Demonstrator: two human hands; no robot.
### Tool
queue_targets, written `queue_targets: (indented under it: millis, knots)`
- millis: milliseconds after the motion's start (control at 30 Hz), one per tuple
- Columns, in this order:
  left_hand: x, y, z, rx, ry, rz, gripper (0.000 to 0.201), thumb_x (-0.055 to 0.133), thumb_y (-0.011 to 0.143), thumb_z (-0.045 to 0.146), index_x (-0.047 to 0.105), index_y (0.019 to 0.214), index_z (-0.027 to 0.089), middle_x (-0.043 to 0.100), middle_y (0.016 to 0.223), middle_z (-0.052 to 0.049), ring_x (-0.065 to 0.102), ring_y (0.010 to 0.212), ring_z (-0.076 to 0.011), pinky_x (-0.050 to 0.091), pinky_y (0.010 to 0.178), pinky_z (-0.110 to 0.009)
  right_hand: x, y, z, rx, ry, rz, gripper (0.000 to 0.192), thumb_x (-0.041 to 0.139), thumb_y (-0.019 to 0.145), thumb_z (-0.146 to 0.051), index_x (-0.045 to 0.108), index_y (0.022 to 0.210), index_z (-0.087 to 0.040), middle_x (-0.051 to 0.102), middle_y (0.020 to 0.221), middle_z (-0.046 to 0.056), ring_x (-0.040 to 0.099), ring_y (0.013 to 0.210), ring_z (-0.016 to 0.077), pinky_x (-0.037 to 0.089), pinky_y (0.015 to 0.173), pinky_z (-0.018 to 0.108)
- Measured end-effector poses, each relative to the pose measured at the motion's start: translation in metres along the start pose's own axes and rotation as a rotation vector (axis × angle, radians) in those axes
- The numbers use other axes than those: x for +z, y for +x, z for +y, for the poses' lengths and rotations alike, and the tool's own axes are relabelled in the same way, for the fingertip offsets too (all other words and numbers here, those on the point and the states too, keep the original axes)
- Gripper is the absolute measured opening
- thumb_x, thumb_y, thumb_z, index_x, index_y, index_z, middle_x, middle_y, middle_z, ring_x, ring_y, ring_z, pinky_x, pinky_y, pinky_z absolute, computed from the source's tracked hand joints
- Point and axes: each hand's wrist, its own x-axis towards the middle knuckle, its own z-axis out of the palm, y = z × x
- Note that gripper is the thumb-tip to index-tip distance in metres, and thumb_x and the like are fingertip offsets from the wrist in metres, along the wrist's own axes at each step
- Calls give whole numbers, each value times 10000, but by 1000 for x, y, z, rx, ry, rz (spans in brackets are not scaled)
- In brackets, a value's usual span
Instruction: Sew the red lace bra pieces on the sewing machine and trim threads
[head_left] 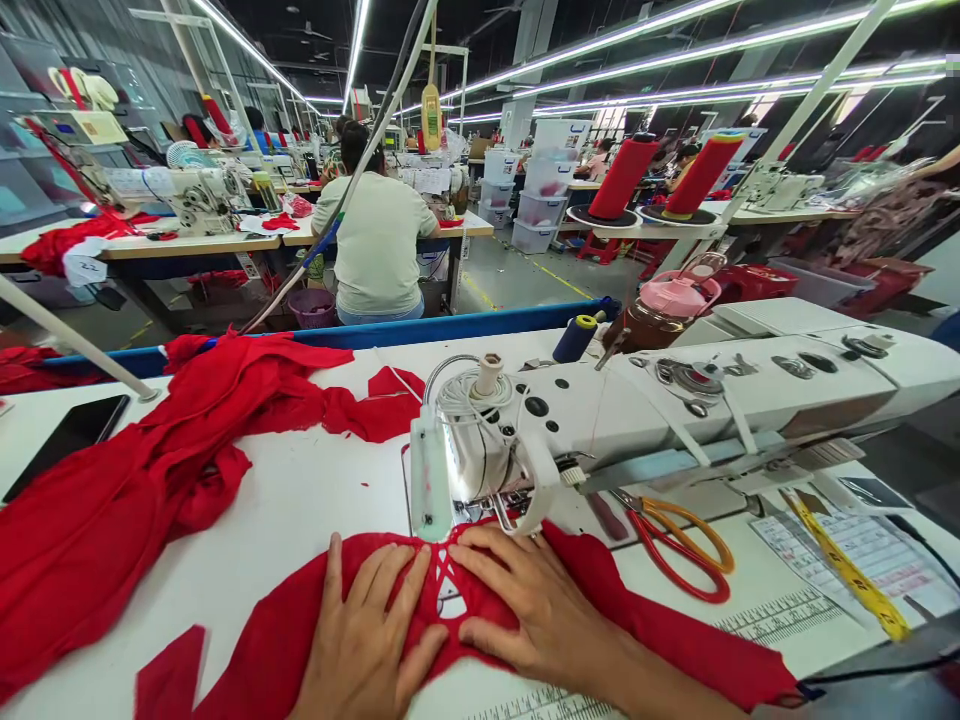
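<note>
Red fabric (285, 620) lies across the sewing table, its far edge under the head of a white sewing machine (480, 450). Crossed straps span a small opening in the cloth, between my two hands. On the left part of the fabric my left hand (367, 620) rests flat, fingers spread and pointing at the machine. My right hand (525, 600) presses on the cloth right of the opening, fingers stretched out close to the needle area. The needle itself is hard to make out behind the machine's parts.
A red cloth heap (150, 480) covers the table's left side, beside a black phone (67, 445). Scissors (679, 550) with red and orange handles lie right of the machine, near a yellow tape measure (847, 565) on paper. A person (382, 230) sits ahead, back turned.
</note>
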Motion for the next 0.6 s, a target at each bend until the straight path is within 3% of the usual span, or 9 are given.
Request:
queue_targets:
  millis: [300,600]
  knots:
    - [2,-7,3,-38,-7,-143,527,588,939,462,553,1396,203,665,1248,-62,567,1178,-245,-123,1217,-560,-10,-5,7,-81,-7,12,686,677,882,-560,489,1464,-249,533,1449,104,504,1262,313,355,1109,525]
    - [3,-9,2,-64,-27,-135,566,591,932,465,501,1442,236,647,1266,-47,546,1195,-232,-144,1217,-524,-10,-8,8,-80,5,25,688,686,878,-547,486,1468,-254,533,1454,91,491,1288,301,311,1151,522]
